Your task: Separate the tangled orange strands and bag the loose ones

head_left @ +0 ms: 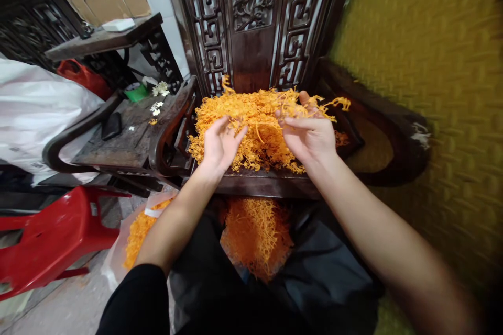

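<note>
A heap of orange-yellow branching strands (251, 104), plastic-looking, covers the seat of a dark carved wooden chair (271, 186). At the heap's right side my right hand (308, 133) is closed around a few of these strands, its thumb in front and fingertips showing behind them. Some strands stick out to the right past this hand. My left hand (222, 144) is over the heap's left front, palm turned inward, thumb and curved fingers apart. Strands show by its fingertips, and I see none firmly gripped there.
More orange strands fill a bag (257, 238) between my legs and a whitish bag (118, 256) at left. A red plastic stool (58, 235) stands beside it. The neighbouring wooden chair (118, 149) carries a black wallet-like item (111, 126), green tape roll (136, 92) and small white pieces (156, 108).
</note>
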### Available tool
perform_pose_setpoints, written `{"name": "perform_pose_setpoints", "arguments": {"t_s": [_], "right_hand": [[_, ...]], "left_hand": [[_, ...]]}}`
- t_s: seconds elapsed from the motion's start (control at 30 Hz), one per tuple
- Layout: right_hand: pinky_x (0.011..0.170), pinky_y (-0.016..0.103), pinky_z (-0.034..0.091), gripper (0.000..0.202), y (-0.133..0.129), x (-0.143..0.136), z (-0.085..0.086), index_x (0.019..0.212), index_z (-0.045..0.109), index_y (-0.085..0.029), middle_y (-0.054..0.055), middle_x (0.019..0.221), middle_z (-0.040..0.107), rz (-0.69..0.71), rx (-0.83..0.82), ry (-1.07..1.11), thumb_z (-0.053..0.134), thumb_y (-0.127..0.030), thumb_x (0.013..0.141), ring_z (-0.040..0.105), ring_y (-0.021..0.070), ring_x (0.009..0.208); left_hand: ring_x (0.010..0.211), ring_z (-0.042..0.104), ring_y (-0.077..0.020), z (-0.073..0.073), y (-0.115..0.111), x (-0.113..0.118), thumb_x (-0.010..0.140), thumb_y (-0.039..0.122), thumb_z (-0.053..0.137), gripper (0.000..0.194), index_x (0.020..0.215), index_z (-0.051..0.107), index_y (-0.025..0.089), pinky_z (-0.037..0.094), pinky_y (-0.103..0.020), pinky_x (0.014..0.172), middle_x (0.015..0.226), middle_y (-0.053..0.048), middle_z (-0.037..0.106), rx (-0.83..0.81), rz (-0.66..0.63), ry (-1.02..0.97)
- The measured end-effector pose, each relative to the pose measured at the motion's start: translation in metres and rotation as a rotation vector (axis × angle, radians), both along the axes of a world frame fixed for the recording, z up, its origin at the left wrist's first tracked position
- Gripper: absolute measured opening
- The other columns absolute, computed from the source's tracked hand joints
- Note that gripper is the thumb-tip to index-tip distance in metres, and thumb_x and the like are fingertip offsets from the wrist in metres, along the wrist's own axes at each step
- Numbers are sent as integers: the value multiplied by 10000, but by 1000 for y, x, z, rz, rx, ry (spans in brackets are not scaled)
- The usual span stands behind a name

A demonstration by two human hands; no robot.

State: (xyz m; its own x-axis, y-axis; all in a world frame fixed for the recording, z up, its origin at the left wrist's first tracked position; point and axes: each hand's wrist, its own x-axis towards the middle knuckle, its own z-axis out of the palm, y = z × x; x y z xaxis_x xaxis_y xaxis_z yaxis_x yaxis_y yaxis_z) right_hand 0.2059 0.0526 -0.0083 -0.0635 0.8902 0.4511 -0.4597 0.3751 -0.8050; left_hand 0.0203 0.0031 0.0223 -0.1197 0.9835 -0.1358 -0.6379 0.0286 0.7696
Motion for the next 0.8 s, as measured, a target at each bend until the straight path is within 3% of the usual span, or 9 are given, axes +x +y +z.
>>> {"name": "perform_pose_setpoints", "arguments": {"t_s": [0.07,0.13,0.23,0.3,0.4,0.5,0.57,0.67,0.8], "right_hand": [[1019,431,537,503,-7,-4,9,1105,649,-333,24,1205,690,54,-116,84,718,-159,639,616,233,1211],[1008,386,533,543,-12,-7,15,1087,646,-316,15,1233,683,79,-169,152,735,-139,582,610,223,1228],[979,361,536,539,-18,-10,18,1079,652,-304,15,1221,685,74,-171,118,762,-145,575,607,229,1244],[950,365,546,488,-23,-12,19,1065,666,-290,28,1157,705,108,-213,57,798,-169,611,631,234,1203],[868,343,561,391,-33,-19,20,982,677,-244,41,1022,729,227,-342,31,863,-213,638,680,218,1060],[716,288,548,395,-42,-25,21,888,658,-214,40,955,725,269,-445,27,920,-221,594,679,192,946],[658,268,534,390,-44,-25,22,884,677,-194,55,961,712,249,-469,2,936,-256,599,662,182,918],[566,258,500,397,-44,-21,25,900,705,-165,79,994,680,257,-503,-79,929,-375,649,620,165,851],[436,221,323,479,-46,-11,32,894,650,-174,28,853,610,343,-563,-260,968,-391,610,498,96,647]], "left_hand": [[1365,542,-293,-8,0,2,803,290,692,253,1025,606,205,468,-537,1142,1368,-119,616,-117,-91,169],[1513,391,-333,-16,2,0,789,330,754,550,1285,540,227,358,-570,1223,1592,-151,438,-134,-5,423],[1611,189,-315,-19,5,-10,836,459,752,861,1545,302,270,219,-511,1301,1724,-142,205,173,315,866],[1605,214,-309,-16,4,-17,904,570,659,861,1595,216,310,258,-494,1290,1728,-120,207,417,360,1054],[1523,396,-325,-8,-4,-19,926,665,575,869,1626,173,343,429,-476,1181,1710,-132,267,590,61,1126],[1444,500,-338,-2,-10,-19,810,671,727,1009,1621,276,274,495,-460,1116,1633,-177,417,659,-223,1198],[1371,573,-322,1,-11,-22,757,631,800,944,1535,454,223,487,-465,1124,1513,-173,570,690,-276,1273],[1211,677,-263,5,-8,-32,811,548,788,612,1296,671,193,489,-444,1112,1311,-124,722,667,-287,1289],[1070,712,-200,8,-2,-42,846,479,775,384,1085,742,180,516,-371,1035,1133,-81,778,583,-254,1206]]}}
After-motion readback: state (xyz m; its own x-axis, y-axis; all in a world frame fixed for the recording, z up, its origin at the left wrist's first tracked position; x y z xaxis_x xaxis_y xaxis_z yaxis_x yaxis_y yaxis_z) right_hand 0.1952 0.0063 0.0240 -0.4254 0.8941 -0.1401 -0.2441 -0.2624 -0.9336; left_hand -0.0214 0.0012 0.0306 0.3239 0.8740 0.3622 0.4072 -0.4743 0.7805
